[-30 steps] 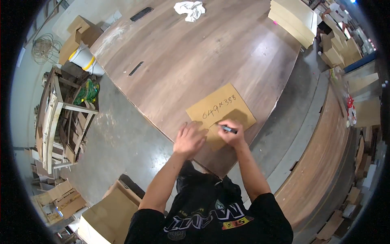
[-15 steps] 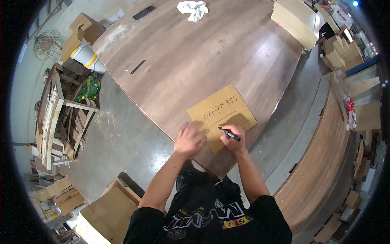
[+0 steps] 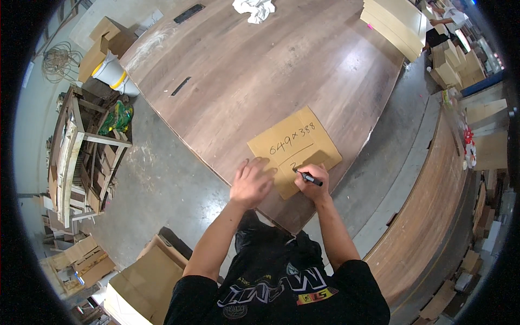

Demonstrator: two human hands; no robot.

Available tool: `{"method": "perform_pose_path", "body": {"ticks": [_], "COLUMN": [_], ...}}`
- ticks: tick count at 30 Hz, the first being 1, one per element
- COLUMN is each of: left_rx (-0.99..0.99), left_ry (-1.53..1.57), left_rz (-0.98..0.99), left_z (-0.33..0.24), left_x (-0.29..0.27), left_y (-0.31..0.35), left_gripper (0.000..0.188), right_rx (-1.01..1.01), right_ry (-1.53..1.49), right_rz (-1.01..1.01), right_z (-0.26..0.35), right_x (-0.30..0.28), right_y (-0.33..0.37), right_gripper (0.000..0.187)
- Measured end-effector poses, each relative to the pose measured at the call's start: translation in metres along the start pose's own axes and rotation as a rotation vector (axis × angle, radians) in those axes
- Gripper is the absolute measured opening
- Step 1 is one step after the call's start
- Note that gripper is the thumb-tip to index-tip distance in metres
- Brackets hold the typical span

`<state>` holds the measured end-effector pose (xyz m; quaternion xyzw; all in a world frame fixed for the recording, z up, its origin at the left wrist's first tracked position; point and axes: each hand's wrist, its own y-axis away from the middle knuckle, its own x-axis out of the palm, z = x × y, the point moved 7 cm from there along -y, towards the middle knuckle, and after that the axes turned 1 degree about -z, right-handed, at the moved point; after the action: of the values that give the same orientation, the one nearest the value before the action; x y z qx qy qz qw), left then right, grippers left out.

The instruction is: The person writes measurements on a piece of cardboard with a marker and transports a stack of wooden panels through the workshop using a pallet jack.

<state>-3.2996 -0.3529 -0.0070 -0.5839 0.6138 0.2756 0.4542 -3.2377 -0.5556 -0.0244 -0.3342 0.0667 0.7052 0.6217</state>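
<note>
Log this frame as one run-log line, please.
left hand flat on cardboard sheet | right hand holds black marker, tip on sheet | sheet on wooden table

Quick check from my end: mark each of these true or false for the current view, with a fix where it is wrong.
1. The right hand holds a black marker with its tip on the cardboard sheet. True.
2. The left hand is lifted well clear of the sheet. False: it lies flat on the sheet's near left corner.
3. The sheet lies at the near edge of the big wooden table. True.
4. A white rag lies right beside the sheet. False: it lies at the far end of the table, well apart from the sheet.
5. The sheet's top face is blank. False: it already carries dark handwriting and a drawn line.
</note>
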Motion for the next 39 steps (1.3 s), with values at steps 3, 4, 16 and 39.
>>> {"method": "perform_pose_path", "body": {"ticks": [3, 4, 16, 39], "left_rx": [0.002, 0.005, 0.024, 0.026], "left_ry": [0.009, 0.014, -0.012, 0.012], "left_rz": [-0.007, -0.011, -0.035, -0.066], "left_z": [0.000, 0.000, -0.004, -0.004], "left_x": [-0.002, -0.002, -0.004, -0.008], "left_y": [0.000, -0.001, 0.000, 0.000], "left_gripper": [0.033, 0.033, 0.032, 0.034], "right_rx": [-0.052, -0.043, 0.046, 0.103], "right_ry": [-0.028, -0.036, 0.002, 0.051], "right_rz": [0.029, -0.069, -0.013, -0.207], "right_z": [0.005, 0.004, -0.016, -0.027], "right_x": [-0.001, -0.006, -0.018, -0.023], "right_y": [-0.001, -0.002, -0.011, -0.013], "right_gripper": [0.015, 0.013, 0.013, 0.015]}}
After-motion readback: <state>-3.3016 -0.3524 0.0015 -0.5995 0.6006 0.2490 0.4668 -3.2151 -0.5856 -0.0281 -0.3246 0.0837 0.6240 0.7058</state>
